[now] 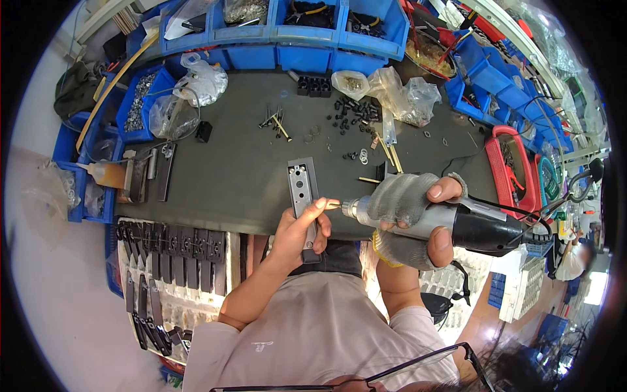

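My left hand (295, 230) is closed around a long dark grey metal housing (300, 188) with round holes and small screws in its inner plate. The housing stands nearly upright in the picture at the bench's front edge. Its thumb and forefinger reach a small brass-coloured piece (333, 204) at the nose of an electric screwdriver; whether they pinch it is hard to tell. My right hand (400, 206), in a grey glove with bare fingertips, grips the silver and black electric screwdriver (480, 225), whose tip points left toward the housing.
Loose black fittings (356, 112), screws (277, 124) and rings (364, 155) lie on the dark mat (235, 163). Blue bins (307, 57) line the back. A red basket (513, 170) stands at right, its side near the tool's cord. Finished-looking dark housings (186, 255) fill a tray at left.
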Motion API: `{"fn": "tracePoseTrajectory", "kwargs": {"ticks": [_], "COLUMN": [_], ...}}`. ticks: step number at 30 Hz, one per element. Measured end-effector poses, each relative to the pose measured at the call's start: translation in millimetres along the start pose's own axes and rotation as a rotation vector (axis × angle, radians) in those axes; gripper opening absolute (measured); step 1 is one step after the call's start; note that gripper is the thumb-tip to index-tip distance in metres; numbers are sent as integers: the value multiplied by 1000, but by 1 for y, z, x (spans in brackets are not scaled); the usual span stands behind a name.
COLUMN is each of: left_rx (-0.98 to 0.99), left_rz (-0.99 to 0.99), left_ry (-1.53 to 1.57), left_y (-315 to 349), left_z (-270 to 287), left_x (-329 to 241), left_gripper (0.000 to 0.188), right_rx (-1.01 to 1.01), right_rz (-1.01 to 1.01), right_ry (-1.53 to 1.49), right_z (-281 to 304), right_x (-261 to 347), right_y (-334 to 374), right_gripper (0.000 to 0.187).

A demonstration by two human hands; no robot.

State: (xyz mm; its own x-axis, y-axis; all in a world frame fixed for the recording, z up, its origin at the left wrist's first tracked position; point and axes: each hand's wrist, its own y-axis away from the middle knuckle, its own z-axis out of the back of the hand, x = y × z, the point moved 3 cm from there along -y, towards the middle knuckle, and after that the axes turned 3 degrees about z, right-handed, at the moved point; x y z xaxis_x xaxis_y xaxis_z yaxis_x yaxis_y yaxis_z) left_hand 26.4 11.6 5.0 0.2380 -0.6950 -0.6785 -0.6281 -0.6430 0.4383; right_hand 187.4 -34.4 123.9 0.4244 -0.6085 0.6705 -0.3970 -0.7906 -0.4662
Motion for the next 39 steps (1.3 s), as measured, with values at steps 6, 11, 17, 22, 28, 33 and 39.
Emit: {"fn": "tracePoseTrajectory", "kwargs": {"ticks": [6,11,17,22,28,33,39], "left_rx": [1,17,-4,-3,-1,-41,31], "left_rz": [3,27,30,-9,-64,-29,57], "left_ry": [89,140,106,52,21,48,341], "left_y": [9,8,9,6,6,6,-8], "left_z": [1,0,0,1,5,0,6], "left_x": [-1,3,1,2,3,0,-1], "left_gripper": [30,24,25,27,31,42,60], "right_rx": [-20,-44,-69,-92,-75,-50,3], "right_rz": [99,79,45,36,44,61,43], "right_ry": [49,43,50,35,72,61,12], "right_z": [-10,-11,-11,-11,-10,-8,-16], "right_x": [-6,-6,-6,-8,-5,-6,-1], "right_y": [-1,-1,1,2,3,3,6], "right_gripper": [45,45,45,46,46,46,47]}}
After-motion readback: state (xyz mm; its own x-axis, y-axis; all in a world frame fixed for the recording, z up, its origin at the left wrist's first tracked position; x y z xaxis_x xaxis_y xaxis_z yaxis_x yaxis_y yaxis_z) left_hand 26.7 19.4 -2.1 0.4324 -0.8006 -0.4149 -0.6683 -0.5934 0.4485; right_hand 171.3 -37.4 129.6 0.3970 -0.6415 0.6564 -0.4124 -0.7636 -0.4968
